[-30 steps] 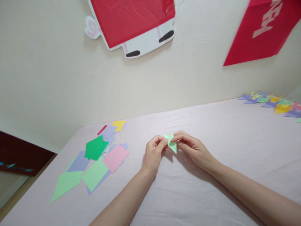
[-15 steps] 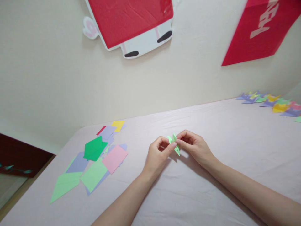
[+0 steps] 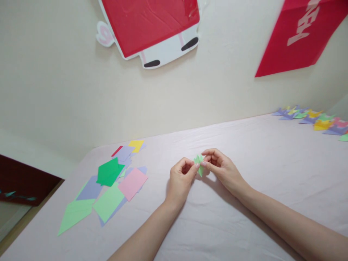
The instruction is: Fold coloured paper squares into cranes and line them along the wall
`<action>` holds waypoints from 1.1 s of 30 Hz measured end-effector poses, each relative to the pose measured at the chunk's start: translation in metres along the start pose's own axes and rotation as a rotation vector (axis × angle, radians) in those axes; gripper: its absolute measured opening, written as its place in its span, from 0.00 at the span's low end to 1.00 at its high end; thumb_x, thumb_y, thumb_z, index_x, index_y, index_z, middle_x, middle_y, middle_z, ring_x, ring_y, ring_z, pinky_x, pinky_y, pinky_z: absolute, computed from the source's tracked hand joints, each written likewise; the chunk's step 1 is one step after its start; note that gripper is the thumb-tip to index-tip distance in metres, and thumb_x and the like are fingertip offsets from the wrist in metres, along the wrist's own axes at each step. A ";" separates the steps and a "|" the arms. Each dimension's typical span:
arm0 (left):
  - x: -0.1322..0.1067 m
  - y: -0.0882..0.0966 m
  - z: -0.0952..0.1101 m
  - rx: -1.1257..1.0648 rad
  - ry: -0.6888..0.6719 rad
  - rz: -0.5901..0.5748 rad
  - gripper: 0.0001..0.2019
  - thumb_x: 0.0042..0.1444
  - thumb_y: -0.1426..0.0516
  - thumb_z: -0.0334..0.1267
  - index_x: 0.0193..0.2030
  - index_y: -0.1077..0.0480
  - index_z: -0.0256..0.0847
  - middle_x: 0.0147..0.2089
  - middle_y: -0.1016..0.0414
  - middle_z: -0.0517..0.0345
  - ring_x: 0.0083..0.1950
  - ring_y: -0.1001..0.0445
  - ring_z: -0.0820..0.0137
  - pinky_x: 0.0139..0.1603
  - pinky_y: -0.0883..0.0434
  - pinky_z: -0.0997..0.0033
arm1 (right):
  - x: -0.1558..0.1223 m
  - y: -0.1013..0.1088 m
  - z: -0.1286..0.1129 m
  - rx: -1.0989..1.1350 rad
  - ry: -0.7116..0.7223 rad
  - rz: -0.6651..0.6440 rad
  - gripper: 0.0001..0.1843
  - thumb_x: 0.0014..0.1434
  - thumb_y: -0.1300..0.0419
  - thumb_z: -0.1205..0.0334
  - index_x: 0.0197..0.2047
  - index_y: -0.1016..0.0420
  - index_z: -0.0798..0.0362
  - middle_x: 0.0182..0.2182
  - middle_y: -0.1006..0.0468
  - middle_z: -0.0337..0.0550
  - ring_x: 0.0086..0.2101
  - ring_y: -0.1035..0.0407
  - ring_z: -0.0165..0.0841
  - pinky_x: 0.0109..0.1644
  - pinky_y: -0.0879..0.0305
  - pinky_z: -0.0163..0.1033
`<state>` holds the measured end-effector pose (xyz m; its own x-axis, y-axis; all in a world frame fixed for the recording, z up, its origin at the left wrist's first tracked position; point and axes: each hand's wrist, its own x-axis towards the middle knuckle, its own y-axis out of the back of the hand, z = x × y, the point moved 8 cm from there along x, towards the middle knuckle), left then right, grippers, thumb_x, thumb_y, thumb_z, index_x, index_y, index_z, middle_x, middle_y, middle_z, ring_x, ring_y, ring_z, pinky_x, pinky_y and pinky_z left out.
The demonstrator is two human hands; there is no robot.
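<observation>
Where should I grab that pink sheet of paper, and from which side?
Probably pinch its right corner, coming from the right, the side where the left hand is. The pink sheet lies flat, overlapping lavender paper, and nothing covers that corner. It looks thin, so a fingertip may need to lift the edge first.

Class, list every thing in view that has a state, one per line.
Green origami figure: folded, held
Left hand: pinching it
Right hand: thumb touching it
Dark green paper: flat
Pink paper: flat
Yellow paper: flat
Origami figures at right: folded, clustered
Tablecloth: spread, creased
</observation>
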<state>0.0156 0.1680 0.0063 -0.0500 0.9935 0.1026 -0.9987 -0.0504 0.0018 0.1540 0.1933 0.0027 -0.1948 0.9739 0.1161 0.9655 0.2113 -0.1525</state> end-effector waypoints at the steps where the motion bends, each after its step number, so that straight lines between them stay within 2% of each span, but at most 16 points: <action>1: 0.000 -0.001 -0.001 -0.026 0.014 -0.006 0.11 0.54 0.38 0.42 0.27 0.33 0.39 0.21 0.34 0.67 0.23 0.38 0.76 0.25 0.41 0.77 | 0.000 0.000 0.001 -0.015 -0.014 -0.006 0.15 0.52 0.32 0.54 0.37 0.29 0.52 0.23 0.30 0.32 0.24 0.37 0.27 0.28 0.41 0.33; 4: 0.000 -0.002 -0.003 -0.097 0.012 -0.009 0.08 0.54 0.38 0.40 0.31 0.31 0.39 0.26 0.28 0.63 0.28 0.31 0.73 0.30 0.35 0.76 | -0.001 0.000 0.005 -0.035 -0.049 -0.023 0.14 0.53 0.33 0.53 0.32 0.29 0.53 0.21 0.32 0.32 0.21 0.41 0.25 0.25 0.46 0.32; 7: 0.000 -0.001 0.000 -0.116 -0.030 0.027 0.06 0.53 0.37 0.36 0.32 0.29 0.38 0.31 0.25 0.61 0.34 0.28 0.72 0.38 0.34 0.75 | -0.002 -0.001 0.004 -0.009 -0.045 -0.018 0.13 0.53 0.33 0.53 0.32 0.29 0.53 0.22 0.30 0.33 0.21 0.40 0.25 0.25 0.43 0.32; 12: 0.000 0.002 0.000 -0.155 -0.039 0.066 0.05 0.51 0.36 0.35 0.31 0.28 0.38 0.31 0.25 0.62 0.34 0.29 0.73 0.38 0.34 0.75 | -0.002 -0.004 0.000 0.019 -0.031 -0.028 0.12 0.52 0.32 0.54 0.31 0.27 0.53 0.27 0.26 0.36 0.27 0.33 0.29 0.32 0.35 0.35; 20: 0.001 0.002 -0.004 -0.193 -0.009 0.073 0.07 0.49 0.35 0.35 0.30 0.29 0.38 0.30 0.25 0.61 0.34 0.29 0.72 0.38 0.34 0.74 | -0.003 -0.001 0.001 -0.044 -0.033 0.007 0.13 0.51 0.31 0.54 0.28 0.28 0.53 0.23 0.26 0.36 0.26 0.33 0.29 0.32 0.36 0.35; 25: 0.000 0.004 -0.008 -0.216 0.033 0.115 0.10 0.46 0.34 0.34 0.30 0.32 0.38 0.30 0.27 0.61 0.34 0.29 0.73 0.38 0.33 0.75 | -0.002 0.000 0.003 0.008 -0.006 0.021 0.16 0.50 0.30 0.56 0.32 0.34 0.51 0.24 0.27 0.33 0.26 0.32 0.29 0.31 0.37 0.34; 28: 0.000 0.008 -0.008 -0.210 0.046 0.158 0.12 0.45 0.34 0.32 0.31 0.34 0.39 0.30 0.29 0.64 0.34 0.29 0.74 0.37 0.33 0.76 | -0.002 0.000 0.005 0.008 0.014 0.020 0.17 0.51 0.31 0.56 0.38 0.34 0.50 0.25 0.28 0.32 0.26 0.32 0.29 0.32 0.37 0.34; 31: 0.000 0.008 -0.006 -0.171 0.047 0.139 0.15 0.46 0.35 0.32 0.35 0.37 0.41 0.31 0.29 0.65 0.35 0.28 0.74 0.38 0.33 0.76 | -0.001 -0.002 0.007 -0.010 -0.002 -0.028 0.20 0.52 0.32 0.54 0.44 0.33 0.50 0.26 0.29 0.33 0.28 0.33 0.30 0.34 0.36 0.36; 33: -0.001 0.005 -0.001 -0.098 0.016 0.095 0.14 0.48 0.36 0.32 0.36 0.38 0.42 0.31 0.30 0.65 0.35 0.28 0.73 0.39 0.32 0.75 | 0.000 -0.004 0.007 -0.039 -0.019 -0.056 0.21 0.51 0.32 0.53 0.45 0.31 0.51 0.28 0.28 0.35 0.30 0.33 0.31 0.35 0.36 0.37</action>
<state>0.0104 0.1666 0.0049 -0.1441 0.9862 0.0819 -0.9853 -0.1353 -0.1044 0.1494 0.1930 -0.0037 -0.2518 0.9621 0.1043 0.9589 0.2626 -0.1078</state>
